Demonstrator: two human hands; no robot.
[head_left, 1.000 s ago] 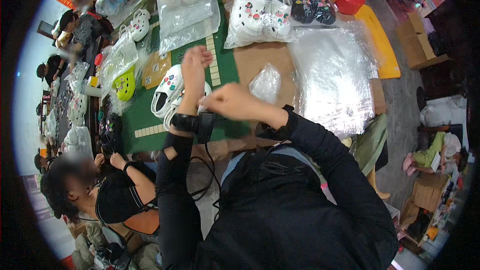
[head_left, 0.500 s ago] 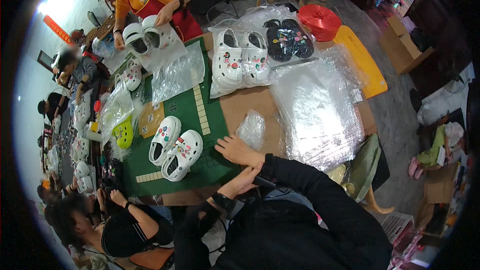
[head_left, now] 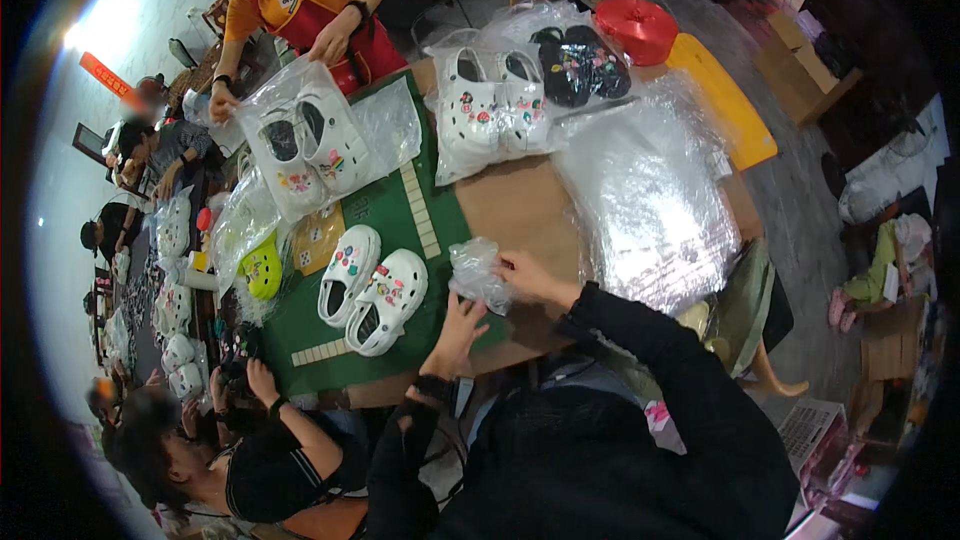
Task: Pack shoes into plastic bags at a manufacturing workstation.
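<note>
A crumpled piece of clear plastic (head_left: 477,268) lies at the table's near side, where green mat meets brown cardboard. My right hand (head_left: 535,278) pinches its right edge between thumb and fingers. At its lower edge is my left hand (head_left: 458,333), fingers apart and reaching up to the plastic. Just left of it, a pair of white clogs with colourful charms (head_left: 390,290) rests on the green mat (head_left: 425,335). Beyond the plastic stands another white charm-covered pair in a clear bag (head_left: 490,120).
A stack of flat clear bags (head_left: 645,220) lies to the right. Bagged black clogs (head_left: 580,65) and a red roll of twine (head_left: 638,28) sit at the far side. Opposite, a co-worker in a red apron (head_left: 335,15) holds bagged white clogs (head_left: 310,145). A lime clog (head_left: 262,268) lies left.
My hands have parted from each other and reached the crumpled plastic, the right now gripping it. The co-worker's white clogs have come down toward the mat, inside a clear bag.
</note>
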